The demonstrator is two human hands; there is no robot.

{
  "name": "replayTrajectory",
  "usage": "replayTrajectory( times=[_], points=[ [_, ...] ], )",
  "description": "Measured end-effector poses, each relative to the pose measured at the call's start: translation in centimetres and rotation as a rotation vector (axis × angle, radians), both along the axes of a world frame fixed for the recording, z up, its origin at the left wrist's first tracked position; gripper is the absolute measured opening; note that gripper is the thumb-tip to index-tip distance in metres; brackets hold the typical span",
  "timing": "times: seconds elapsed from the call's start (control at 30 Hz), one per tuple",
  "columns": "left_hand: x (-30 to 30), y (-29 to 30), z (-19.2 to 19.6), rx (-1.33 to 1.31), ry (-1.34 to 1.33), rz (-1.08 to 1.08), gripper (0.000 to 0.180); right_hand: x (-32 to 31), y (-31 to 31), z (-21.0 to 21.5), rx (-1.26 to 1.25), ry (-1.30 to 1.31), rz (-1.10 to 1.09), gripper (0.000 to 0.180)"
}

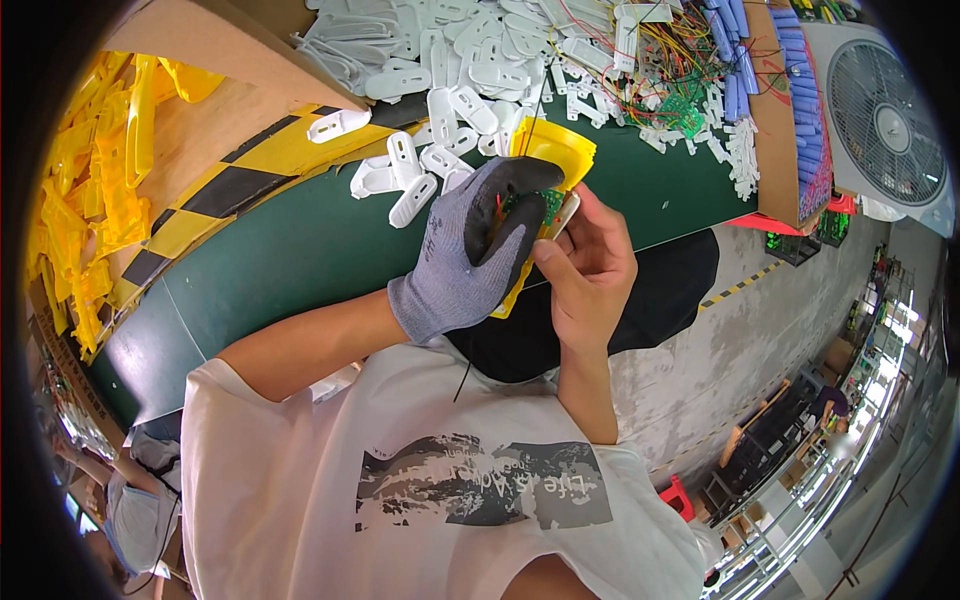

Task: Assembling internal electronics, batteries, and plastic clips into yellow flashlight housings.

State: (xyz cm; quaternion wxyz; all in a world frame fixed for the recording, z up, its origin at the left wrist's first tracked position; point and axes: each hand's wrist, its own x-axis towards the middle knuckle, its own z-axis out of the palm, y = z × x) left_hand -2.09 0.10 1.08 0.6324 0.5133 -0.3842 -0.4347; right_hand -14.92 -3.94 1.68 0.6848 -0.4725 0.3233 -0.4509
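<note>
My left hand (458,250), in a grey glove with black-coated fingers, grips a yellow plastic housing (562,148). A small green circuit board (551,204) shows inside it, between the gloved fingers, with a bit of red wire near them. From the right, my bare right hand (600,265) pinches a small white plastic piece (566,213) at the edge of the housing. Its thumb lies below the piece and its fingers are curled behind. The glove hides most of the housing's middle; its lower end shows under my left hand. A thin dark wire rises above the housing.
White plastic parts (410,85) are heaped on the green bench (290,235), beside coloured wires (660,75). Blue cylindrical cells (728,45) stand by a cardboard box (778,130) and a fan (888,120). Yellow housings (120,170) lie at left. Another person (140,515) is at lower left.
</note>
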Motion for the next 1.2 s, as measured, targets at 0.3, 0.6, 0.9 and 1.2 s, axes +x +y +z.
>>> replayTrajectory(
  times=[0.3, 0.6, 0.9, 1.2],
  points=[
    [0.2, -0.1, 0.7, 0.031, -0.171, 0.029, 0.023, -0.5, 0.6, 0.8, -0.481, 0.522, 0.032, 0.051],
    [-0.1, -0.1, 0.4, 0.000, -0.274, 0.033, 0.024, 0.7, 1.6, 0.1, -0.296, 0.410, -0.112, 0.039],
    [-0.2, 0.2, -0.4, -0.064, -0.278, 0.045, 0.027, 0.4, 1.3, 0.4, -0.284, 0.445, -0.053, 0.038],
    [0.1, 0.3, -0.4, -0.090, -0.380, 0.038, 0.027, 0.3, 0.1, 1.5, -0.713, 0.591, -0.043, 0.039]
  ],
)
